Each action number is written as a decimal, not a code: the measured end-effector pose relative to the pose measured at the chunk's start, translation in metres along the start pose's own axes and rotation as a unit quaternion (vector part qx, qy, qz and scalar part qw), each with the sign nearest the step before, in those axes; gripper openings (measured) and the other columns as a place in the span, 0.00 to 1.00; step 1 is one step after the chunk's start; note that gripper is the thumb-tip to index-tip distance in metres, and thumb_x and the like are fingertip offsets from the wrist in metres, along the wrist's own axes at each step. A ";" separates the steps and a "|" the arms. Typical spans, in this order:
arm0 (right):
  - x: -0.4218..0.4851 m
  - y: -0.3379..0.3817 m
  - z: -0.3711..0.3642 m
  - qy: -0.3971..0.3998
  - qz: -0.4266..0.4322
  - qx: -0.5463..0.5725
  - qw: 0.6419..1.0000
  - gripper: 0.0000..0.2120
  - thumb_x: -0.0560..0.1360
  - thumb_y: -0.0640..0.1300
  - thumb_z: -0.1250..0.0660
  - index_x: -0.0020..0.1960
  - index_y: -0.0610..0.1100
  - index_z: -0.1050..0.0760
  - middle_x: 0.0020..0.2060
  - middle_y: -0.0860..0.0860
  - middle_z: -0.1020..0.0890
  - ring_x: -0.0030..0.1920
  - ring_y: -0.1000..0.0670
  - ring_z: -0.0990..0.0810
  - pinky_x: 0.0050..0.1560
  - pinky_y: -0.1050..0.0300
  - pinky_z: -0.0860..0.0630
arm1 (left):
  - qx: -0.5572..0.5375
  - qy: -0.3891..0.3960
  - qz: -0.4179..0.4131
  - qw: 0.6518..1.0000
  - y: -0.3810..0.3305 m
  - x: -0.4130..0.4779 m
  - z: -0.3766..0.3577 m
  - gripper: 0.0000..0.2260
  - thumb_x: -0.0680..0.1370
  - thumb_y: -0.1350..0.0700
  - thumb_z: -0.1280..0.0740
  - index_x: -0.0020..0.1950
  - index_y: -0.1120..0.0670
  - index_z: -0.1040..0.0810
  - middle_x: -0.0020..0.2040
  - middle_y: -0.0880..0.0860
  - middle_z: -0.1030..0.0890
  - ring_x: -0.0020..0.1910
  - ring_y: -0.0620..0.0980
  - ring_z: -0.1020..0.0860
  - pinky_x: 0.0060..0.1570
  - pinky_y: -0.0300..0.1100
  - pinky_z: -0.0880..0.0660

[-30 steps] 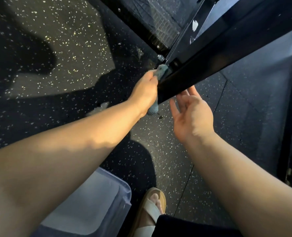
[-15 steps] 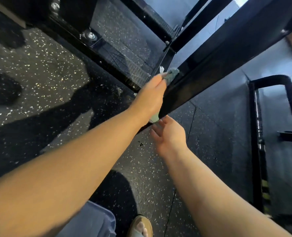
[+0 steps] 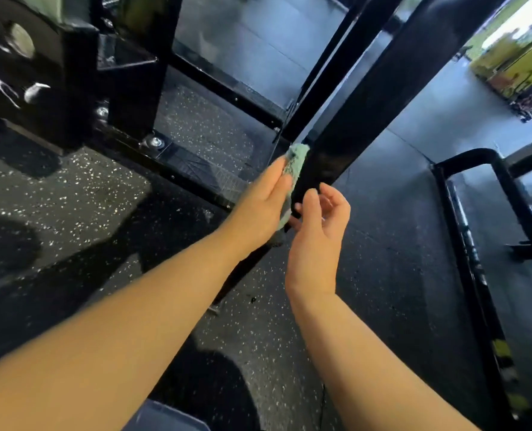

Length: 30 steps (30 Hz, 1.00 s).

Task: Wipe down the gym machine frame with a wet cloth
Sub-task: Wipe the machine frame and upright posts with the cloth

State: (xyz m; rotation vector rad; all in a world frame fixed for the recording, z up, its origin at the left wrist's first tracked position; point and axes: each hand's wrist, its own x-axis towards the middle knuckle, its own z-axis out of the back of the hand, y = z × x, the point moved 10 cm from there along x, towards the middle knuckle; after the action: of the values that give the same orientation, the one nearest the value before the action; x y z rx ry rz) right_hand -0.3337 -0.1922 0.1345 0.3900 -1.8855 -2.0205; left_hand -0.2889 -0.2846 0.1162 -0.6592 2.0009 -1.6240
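The cloth [image 3: 296, 168] is small, soft and light green. It is folded into a long strip. It lies flat on the left side of a big bar of the frame [image 3: 370, 110], with its top end peeking out above the fingertips. The left hand [image 3: 258, 209] presses it on the bar with straight fingers. The frame is black and shiny. This bar is thick and slants from the top right down to the middle. A thinner black bar runs close beside it on the left.
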 end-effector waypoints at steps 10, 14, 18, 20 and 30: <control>-0.015 0.086 -0.002 0.019 0.375 -0.214 0.902 0.22 0.77 0.43 0.35 0.70 0.48 0.33 0.69 0.51 0.35 0.71 0.56 0.37 0.70 0.63 0.38 | -0.259 0.209 0.069 0.941 -0.084 -0.021 -0.040 0.35 0.78 0.34 0.60 0.71 0.55 0.33 0.66 0.53 0.25 0.65 0.46 0.26 0.64 0.40 0.32; -0.005 0.100 0.005 -0.056 0.477 -0.265 0.836 0.20 0.76 0.32 0.43 0.67 0.36 0.30 0.67 0.47 0.30 0.68 0.46 0.33 0.72 0.58 0.39 | -0.134 0.173 0.064 0.974 -0.090 -0.018 -0.032 0.29 0.79 0.37 0.58 0.73 0.51 0.36 0.71 0.44 0.31 0.68 0.39 0.34 0.71 0.41 0.41; 0.005 0.106 0.006 -0.097 0.497 -0.254 0.824 0.20 0.75 0.31 0.45 0.65 0.37 0.28 0.65 0.47 0.27 0.70 0.44 0.36 0.73 0.61 0.44 | 0.021 0.067 0.035 0.997 -0.092 -0.014 -0.009 0.23 0.80 0.41 0.49 0.72 0.48 0.34 0.65 0.41 0.30 0.65 0.40 0.34 0.69 0.40 0.39; 0.005 0.100 -0.006 -0.078 0.495 -0.263 0.825 0.23 0.76 0.33 0.46 0.71 0.39 0.36 0.73 0.51 0.38 0.75 0.45 0.45 0.75 0.58 0.49 | 0.025 0.059 0.020 0.998 -0.103 -0.012 -0.011 0.21 0.79 0.39 0.48 0.68 0.46 0.30 0.63 0.41 0.28 0.65 0.40 0.31 0.68 0.40 0.38; 0.049 0.169 -0.025 -0.183 0.532 -0.367 0.741 0.33 0.77 0.39 0.46 0.78 0.45 0.57 0.77 0.46 0.58 0.75 0.50 0.66 0.74 0.45 0.61 | 0.011 0.050 -0.085 0.995 -0.186 0.014 -0.017 0.19 0.82 0.45 0.48 0.68 0.48 0.28 0.61 0.40 0.24 0.61 0.38 0.28 0.66 0.38 0.35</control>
State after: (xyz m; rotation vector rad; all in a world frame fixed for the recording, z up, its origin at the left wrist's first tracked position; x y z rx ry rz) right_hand -0.3555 -0.2451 0.3028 -1.1105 -0.8364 -1.7518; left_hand -0.2979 -0.3141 0.3011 -0.7718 2.0415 -1.8083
